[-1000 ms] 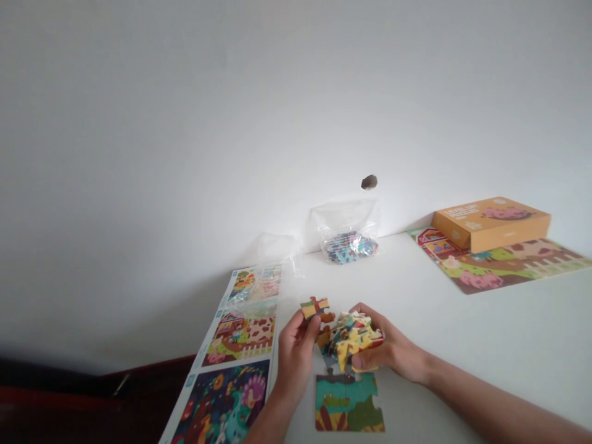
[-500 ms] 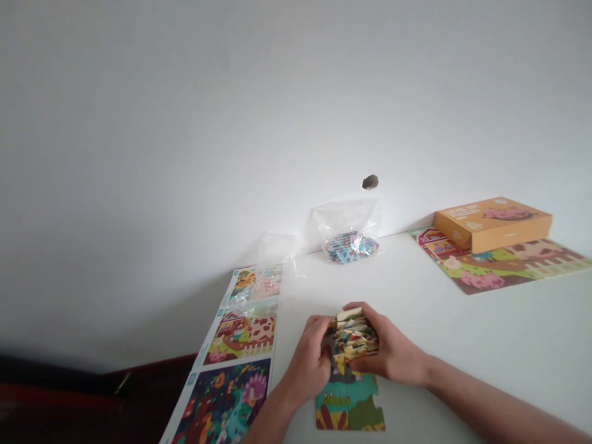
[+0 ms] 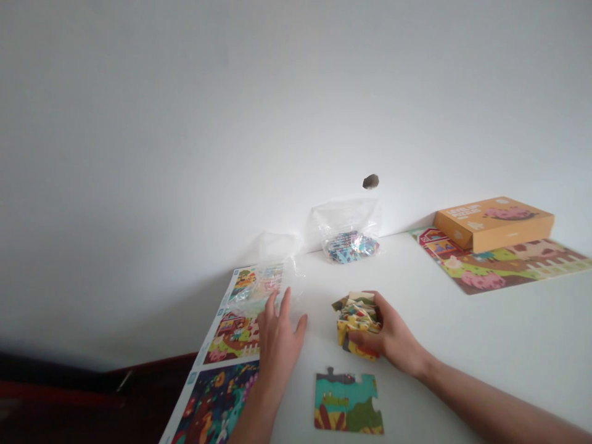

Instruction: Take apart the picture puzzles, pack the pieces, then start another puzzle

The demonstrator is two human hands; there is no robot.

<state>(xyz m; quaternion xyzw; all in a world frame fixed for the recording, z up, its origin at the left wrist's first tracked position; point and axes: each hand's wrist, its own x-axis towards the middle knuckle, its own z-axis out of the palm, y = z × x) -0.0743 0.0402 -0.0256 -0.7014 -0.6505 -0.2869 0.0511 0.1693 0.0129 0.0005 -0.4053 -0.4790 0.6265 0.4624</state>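
A thick stack of jigsaw puzzle pieces (image 3: 358, 320) is gripped in my right hand (image 3: 398, 336), thumb on the near side and fingers round the back. My left hand (image 3: 280, 339) is empty, its fingers spread, over the right edge of the printed picture sheet (image 3: 222, 376) and close to a crumpled clear plastic bag (image 3: 266, 287). Below and between the hands lies a small joined section of puzzle (image 3: 346, 404) with a green crocodile on blue water; neither hand touches it.
Against the wall stands a clear bag of puzzle pieces (image 3: 351, 246). At the right, an orange puzzle box (image 3: 499, 225) rests on a finished-looking farm picture (image 3: 490, 274). The white table (image 3: 444, 382) ends at the left beside a dark red area.
My left hand has let go of the stack and moved left, its fingers opening. My right hand has lifted the stack away from the joined section, uncovering its top edge.
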